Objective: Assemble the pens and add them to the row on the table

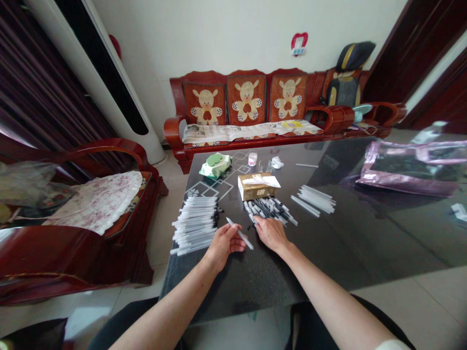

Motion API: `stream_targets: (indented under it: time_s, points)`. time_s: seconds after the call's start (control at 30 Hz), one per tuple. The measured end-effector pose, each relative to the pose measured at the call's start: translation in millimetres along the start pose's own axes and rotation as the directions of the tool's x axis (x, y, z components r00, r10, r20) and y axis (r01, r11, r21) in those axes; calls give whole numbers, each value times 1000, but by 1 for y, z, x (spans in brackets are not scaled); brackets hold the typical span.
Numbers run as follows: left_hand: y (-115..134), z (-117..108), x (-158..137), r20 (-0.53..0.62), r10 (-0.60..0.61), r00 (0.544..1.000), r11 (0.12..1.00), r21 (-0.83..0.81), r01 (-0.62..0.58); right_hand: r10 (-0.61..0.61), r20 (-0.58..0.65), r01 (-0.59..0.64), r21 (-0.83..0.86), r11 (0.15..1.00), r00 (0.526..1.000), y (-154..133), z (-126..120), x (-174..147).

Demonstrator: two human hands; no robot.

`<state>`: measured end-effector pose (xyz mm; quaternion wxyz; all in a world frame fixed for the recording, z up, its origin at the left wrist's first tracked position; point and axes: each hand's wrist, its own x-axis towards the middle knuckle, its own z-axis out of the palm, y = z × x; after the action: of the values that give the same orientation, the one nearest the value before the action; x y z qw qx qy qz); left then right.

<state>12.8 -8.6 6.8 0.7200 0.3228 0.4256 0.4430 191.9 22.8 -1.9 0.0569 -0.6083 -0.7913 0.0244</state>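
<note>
My left hand (226, 243) pinches a whitish pen barrel (245, 238) between thumb and fingers, its pointed end up and to the left. At the near edge of a loose pile of black-and-clear pen parts (272, 208), my right hand (272, 234) has its fingers closed and pointing down; what they grip is hidden. Left of my left hand lies a stack of whitish pens (195, 223) with dark ends toward the right. Small black pieces, perhaps caps, lie on the table between the stack and the pile.
On the dark glossy table (270, 277), a tissue box (255, 191) stands behind the pile. Farther back are a green wipes pack (215, 166), a small white tub (252, 159) and crumpled tissue (277, 162). Rightward lie white tubes (316, 198) and a purple-edged clear bag (404, 170).
</note>
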Motion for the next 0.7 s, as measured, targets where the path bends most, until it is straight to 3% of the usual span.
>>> stream_targets:
  time_s: [0.37,0.7]
  points:
    - [0,0,0,3,13,1000,1000,-6,-13,87,-52,-79,148,986,995,11,8,4]
    - [-1,-1,1,6,9,1000,1000,-14,-9,-120,-59,123,54,991,991,-1,3,0]
